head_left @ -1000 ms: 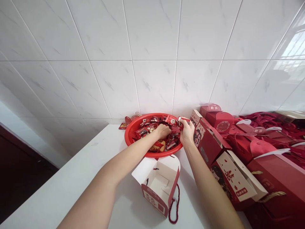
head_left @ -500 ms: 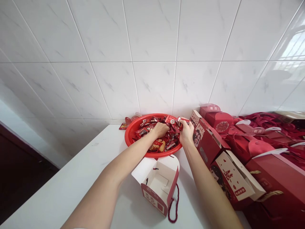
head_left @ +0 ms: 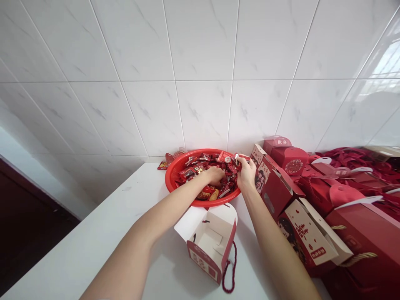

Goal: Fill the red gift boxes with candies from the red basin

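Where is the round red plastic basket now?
In the head view, the basket stands centrally, between the white tiled wall and the open white-lined cardboard box.

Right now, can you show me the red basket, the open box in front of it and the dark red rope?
Red basket (head_left: 169,177): head view, left part of its rim.
Open box (head_left: 210,240): head view, its inner floor.
Dark red rope (head_left: 235,266): head view, right side of its loop.

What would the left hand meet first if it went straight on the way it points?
The left hand would probably meet the red-wrapped sweets just ahead of it, inside the red plastic basket, though depth there is hard to judge.
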`<state>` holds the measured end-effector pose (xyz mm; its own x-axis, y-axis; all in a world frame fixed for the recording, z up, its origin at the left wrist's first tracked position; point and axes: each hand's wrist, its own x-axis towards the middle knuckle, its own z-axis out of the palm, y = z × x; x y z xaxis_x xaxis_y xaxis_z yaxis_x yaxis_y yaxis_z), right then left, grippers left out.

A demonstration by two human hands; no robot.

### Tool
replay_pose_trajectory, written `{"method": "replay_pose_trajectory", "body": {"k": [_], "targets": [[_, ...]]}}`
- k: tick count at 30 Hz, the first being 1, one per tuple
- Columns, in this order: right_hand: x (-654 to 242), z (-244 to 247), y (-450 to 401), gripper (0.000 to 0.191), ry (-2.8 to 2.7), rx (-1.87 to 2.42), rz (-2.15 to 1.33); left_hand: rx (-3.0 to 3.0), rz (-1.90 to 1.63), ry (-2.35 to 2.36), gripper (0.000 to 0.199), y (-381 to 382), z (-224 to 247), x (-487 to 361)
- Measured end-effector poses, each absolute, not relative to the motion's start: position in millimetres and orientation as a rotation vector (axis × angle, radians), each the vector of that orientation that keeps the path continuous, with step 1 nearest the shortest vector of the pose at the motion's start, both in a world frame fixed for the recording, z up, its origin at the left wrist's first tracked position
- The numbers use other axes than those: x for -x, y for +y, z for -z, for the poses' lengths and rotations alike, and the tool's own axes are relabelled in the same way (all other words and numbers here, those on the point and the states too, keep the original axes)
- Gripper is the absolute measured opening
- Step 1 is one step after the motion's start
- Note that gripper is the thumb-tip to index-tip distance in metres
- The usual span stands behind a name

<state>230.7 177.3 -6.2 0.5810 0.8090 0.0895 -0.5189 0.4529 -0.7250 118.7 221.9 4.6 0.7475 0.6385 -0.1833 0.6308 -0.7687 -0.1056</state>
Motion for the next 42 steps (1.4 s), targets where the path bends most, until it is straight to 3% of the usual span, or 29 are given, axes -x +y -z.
{"method": "replay_pose_trajectory", "body": {"k": [3, 7, 10, 15, 24, 28, 34, 42], "targets": [[-229.8, 5.1, 176.0, 0.022, -0.471, 0.713, -0.855, 3.02, -0.083, -1.204, 0.015, 224.8, -14.2, -104.6], [-228.8, 2.6, 173.4, 0.019, -0.491, 0.711, -0.84, 3.214, 0.62, -1.519, 0.009, 213.2, -34.0, -77.4], [-229.9, -6.7, 167.1, 0.018, -0.483, 0.729, -0.877, 3.345, 0.844, -1.521, 0.013, 185.3, -53.4, -55.7], [-237.1, -39.7, 137.3, 0.016, -0.664, 0.682, -0.858, 3.588, 0.528, -1.239, 0.021, 120.7, -77.7, -34.8], [-248.1, -93.2, 45.5, 0.008, -1.38, 0.821, -0.714, 3.697, 0.124, -1.136, 0.028, 63.5, -74.6, -27.5], [-242.9, -96.7, 28.2, 0.01, -1.884, 0.913, -0.66, 3.433, -0.063, -1.449, 0.017, 47.3, -77.4, -14.3], [-223.7, -87.5, 31.2, 0.012, -2.368, 0.921, -0.665, 3.154, -0.27, -1.794, 0.04, 29.0, -72.5, 0.6], [-208.8, -77.6, 39.1, 0.015, -2.587, 0.912, -0.799, 3.225, -0.289, -1.785, 0.043, 34.6, -68.9, 7.3]]}}
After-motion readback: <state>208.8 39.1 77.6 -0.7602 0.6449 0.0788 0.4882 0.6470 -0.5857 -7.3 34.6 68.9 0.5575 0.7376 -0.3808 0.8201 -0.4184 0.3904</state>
